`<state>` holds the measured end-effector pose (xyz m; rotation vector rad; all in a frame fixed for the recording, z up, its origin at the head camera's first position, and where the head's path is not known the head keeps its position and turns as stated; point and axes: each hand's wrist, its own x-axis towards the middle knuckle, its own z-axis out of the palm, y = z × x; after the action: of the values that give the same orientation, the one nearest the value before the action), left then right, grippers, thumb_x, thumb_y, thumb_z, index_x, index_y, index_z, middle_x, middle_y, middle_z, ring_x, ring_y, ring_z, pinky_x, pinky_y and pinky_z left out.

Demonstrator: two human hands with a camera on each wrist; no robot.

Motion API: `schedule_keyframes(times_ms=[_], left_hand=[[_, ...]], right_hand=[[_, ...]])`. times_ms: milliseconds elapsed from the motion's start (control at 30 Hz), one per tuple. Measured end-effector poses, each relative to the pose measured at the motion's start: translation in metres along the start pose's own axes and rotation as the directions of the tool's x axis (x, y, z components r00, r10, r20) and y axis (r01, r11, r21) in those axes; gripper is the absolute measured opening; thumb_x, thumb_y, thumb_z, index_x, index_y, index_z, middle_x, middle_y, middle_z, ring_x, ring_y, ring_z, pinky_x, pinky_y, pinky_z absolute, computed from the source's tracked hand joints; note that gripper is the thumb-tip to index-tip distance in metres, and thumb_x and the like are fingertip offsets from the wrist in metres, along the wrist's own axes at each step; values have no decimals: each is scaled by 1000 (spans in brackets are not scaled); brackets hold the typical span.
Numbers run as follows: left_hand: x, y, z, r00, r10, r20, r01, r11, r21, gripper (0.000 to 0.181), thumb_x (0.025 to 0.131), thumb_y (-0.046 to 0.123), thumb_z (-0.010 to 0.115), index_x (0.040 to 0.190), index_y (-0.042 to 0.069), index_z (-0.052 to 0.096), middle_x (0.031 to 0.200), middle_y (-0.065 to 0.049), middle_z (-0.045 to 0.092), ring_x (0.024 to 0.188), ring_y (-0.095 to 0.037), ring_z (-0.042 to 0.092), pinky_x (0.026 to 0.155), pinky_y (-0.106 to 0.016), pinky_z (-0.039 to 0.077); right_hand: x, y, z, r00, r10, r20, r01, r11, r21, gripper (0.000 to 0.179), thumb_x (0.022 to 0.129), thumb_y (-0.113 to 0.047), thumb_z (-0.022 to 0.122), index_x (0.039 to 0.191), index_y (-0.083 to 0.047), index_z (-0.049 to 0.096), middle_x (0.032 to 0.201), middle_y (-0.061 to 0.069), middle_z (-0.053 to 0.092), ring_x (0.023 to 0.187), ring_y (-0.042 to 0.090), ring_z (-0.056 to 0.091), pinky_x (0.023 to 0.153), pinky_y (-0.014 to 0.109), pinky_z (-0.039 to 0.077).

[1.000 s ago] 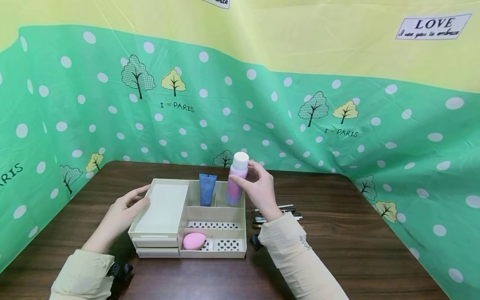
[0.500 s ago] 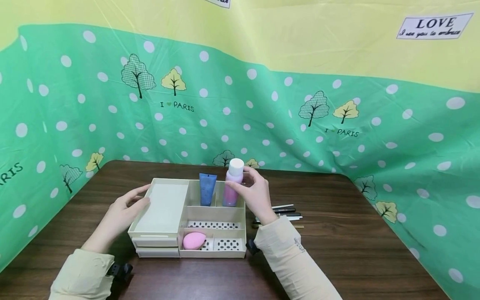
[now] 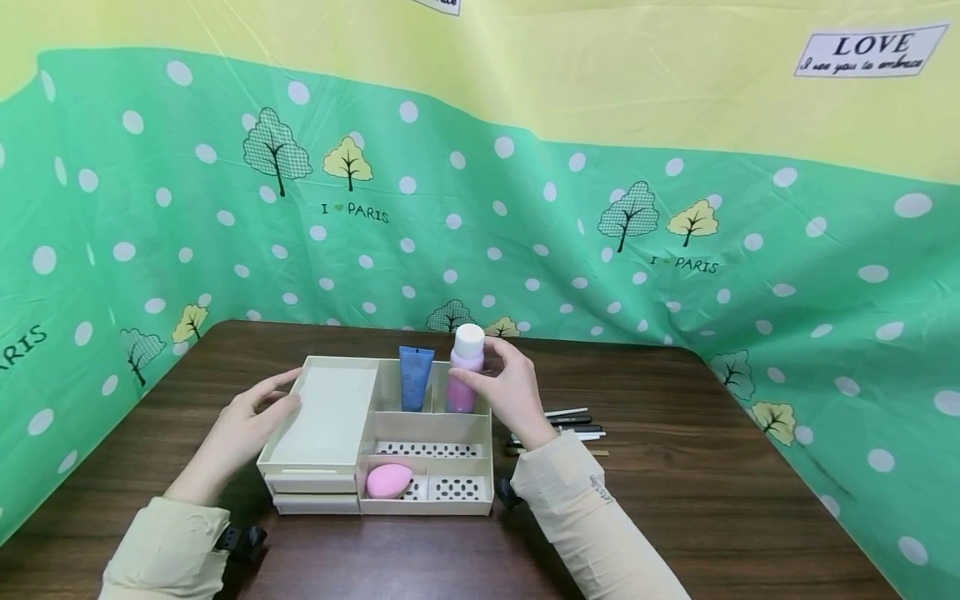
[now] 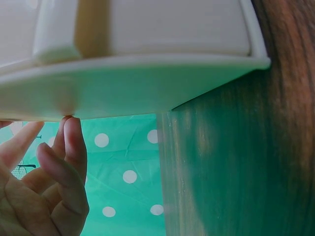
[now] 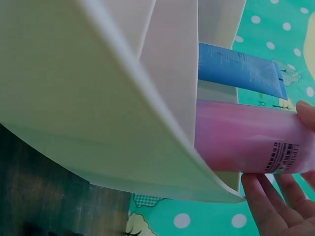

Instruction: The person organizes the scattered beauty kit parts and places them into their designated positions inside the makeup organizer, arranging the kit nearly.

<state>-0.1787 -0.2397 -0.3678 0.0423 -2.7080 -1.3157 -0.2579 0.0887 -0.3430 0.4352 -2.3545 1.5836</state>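
Note:
My right hand holds a pink bottle with a white cap, thumb on one side and fingers on the other. The bottle stands upright in the back right compartment of a cream organizer; its lower part is hidden by the divider in the right wrist view. Beside it, a blue tube stands in the neighbouring back compartment. A pink makeup sponge lies in a front compartment. My left hand rests against the organizer's left side, fingertips touching the wall in the left wrist view.
Several thin makeup brushes lie on the brown table right of the organizer, partly behind my right wrist. Two shallow drawers form the organizer's front left. A green and yellow curtain hangs behind the table.
The bottle has gone down into the back right compartment and come from a tilt to upright, my right hand moving down and slightly left with it. My left hand has stayed in place.

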Motion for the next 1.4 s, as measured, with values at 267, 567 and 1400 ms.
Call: schedule_keyframes(times_ms=[267, 567, 1400], left_hand=[[0, 1, 0, 1000, 3, 3, -3, 1000, 5, 53, 103, 31, 50, 150, 8, 42, 127, -29, 60, 113, -39, 58, 86, -44, 46], [1, 0, 0, 1000, -1, 3, 1, 1000, 0, 53, 103, 31, 50, 151, 9, 42, 128, -29, 59, 114, -39, 57, 88, -47, 46], [1, 0, 0, 1000, -13, 7, 13, 1000, 2, 54, 103, 32, 50, 151, 8, 42, 127, -29, 60, 114, -38, 57, 86, -44, 47]], right_hand=[[-1, 0, -2, 1000, -5, 28, 6, 999, -41, 44, 74, -17, 87, 113, -7, 69, 102, 13, 72, 88, 21, 69, 80, 36, 57], [-1, 1, -1, 999, 14, 50, -10, 996, -90, 44, 74, -15, 87, 113, -6, 68, 100, 10, 71, 86, 20, 66, 80, 35, 55], [2, 2, 6, 991, -36, 131, 65, 973, -223, 50, 75, -17, 86, 119, -5, 65, 108, 12, 72, 90, 22, 71, 81, 38, 56]])
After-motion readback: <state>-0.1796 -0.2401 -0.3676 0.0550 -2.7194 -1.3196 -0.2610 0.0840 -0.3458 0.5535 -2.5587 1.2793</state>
